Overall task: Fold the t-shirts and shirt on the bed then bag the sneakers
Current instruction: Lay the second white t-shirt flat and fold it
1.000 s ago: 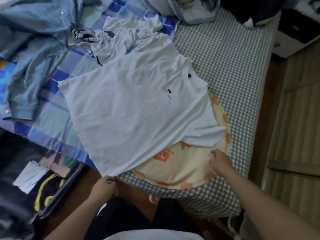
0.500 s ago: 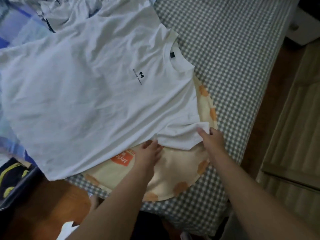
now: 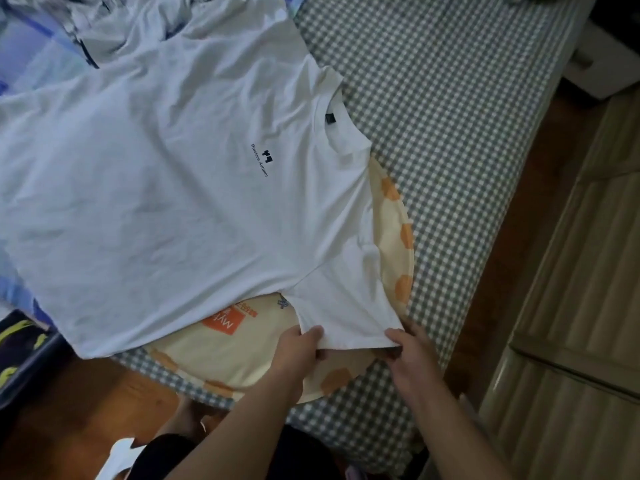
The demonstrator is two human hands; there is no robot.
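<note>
- The white t-shirt (image 3: 180, 188) lies spread flat, front up, across the checked bed (image 3: 450, 133), partly over a round cream-and-orange mat (image 3: 239, 358).
- The left hand (image 3: 298, 351) pinches the near sleeve's hem at its left corner, thumb on top, fingers curled underneath.
- The right hand (image 3: 412, 355) grips the same hem's right corner, thumb over the fabric, fingers tucked below.
- More crumpled white clothing (image 3: 114, 32) sits beyond the t-shirt.

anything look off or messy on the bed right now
Nothing damaged or spilled. The white t-shirt lies askew, partly over a round cream and orange mat, its hem hanging past the bed's edge. The left hand and right hand pinch its sleeve. Crumpled clothes are bunched behind it.
</note>
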